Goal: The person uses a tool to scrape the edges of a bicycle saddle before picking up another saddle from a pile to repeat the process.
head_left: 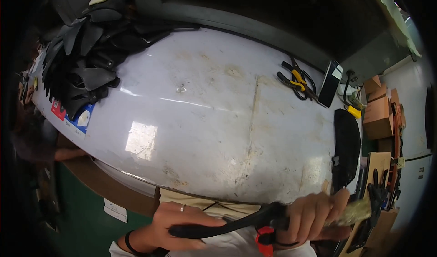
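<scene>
My left hand [182, 227], with a ring and a dark wristband, is closed round the tapered end of a long, curved black piece [227, 227] held at the near edge of the table. At the other end of the piece, my right hand [314, 216] is closed, its fingers hiding what lies under them. A red part [264, 241] with a thin dark cord shows below, close to the right fingers; its kind is unclear. Beyond the right knuckles is a blurred yellowish, see-through thing [355, 212] that I cannot make out.
A white table [205, 134] spans the view. Black plastic parts [91, 57] are heaped at its far left. Yellow-and-black pliers [298, 79], a phone [330, 84] and a long black pad [347, 148] lie right. Cardboard boxes [378, 116] stand beyond. Another person's forearm [70, 153] shows left.
</scene>
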Demonstrator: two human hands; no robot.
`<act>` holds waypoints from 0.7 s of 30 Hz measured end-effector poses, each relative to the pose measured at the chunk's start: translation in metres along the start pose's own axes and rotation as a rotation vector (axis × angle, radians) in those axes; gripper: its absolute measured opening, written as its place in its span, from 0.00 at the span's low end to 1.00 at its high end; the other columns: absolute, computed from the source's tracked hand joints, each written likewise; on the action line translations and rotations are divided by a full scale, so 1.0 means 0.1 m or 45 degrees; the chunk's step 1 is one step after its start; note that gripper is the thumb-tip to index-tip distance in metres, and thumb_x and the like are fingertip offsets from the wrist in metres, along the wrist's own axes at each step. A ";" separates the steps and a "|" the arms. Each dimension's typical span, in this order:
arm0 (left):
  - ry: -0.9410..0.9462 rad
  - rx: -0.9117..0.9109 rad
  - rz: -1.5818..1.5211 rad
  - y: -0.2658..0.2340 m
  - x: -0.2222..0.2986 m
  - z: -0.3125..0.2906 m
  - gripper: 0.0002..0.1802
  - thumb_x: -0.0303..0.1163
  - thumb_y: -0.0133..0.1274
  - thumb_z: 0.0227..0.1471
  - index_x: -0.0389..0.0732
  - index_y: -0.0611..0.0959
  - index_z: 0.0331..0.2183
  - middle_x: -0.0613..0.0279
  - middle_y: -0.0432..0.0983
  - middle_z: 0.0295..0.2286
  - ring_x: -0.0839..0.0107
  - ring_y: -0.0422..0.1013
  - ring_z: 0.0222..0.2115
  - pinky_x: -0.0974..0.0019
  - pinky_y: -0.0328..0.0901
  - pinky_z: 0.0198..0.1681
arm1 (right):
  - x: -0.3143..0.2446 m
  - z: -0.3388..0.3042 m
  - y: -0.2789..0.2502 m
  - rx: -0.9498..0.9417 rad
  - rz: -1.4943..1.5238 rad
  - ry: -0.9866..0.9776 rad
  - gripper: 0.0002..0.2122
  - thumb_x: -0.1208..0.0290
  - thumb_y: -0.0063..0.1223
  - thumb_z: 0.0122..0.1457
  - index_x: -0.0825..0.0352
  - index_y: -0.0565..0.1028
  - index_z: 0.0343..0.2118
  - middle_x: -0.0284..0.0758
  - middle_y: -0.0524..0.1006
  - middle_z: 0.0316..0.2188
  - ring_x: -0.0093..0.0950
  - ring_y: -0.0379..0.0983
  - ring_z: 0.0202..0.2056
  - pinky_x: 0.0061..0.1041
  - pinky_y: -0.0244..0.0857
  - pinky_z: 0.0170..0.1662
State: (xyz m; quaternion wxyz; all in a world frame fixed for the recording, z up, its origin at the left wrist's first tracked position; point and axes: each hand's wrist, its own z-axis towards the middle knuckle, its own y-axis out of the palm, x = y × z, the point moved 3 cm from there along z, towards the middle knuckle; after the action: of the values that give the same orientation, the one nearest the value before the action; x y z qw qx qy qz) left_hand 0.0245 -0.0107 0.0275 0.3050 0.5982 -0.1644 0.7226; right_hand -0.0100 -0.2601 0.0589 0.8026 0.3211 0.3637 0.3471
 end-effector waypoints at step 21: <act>-0.372 0.042 0.106 0.41 -0.72 0.14 0.16 0.22 0.60 0.54 0.39 0.77 0.45 0.56 0.82 0.31 0.57 0.81 0.33 0.60 0.73 0.34 | 0.59 0.06 0.15 -0.970 -0.666 0.065 0.13 0.68 0.66 0.60 0.71 0.74 0.27 0.39 0.74 0.19 0.34 0.72 0.19 0.35 0.74 0.29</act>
State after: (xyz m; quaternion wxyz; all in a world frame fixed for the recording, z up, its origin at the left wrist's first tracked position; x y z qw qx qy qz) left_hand 0.0163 -0.0684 -0.0338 0.2378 0.6946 -0.2197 0.6424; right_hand 0.0190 -0.2071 0.0525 0.9149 -0.1079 0.2986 0.2494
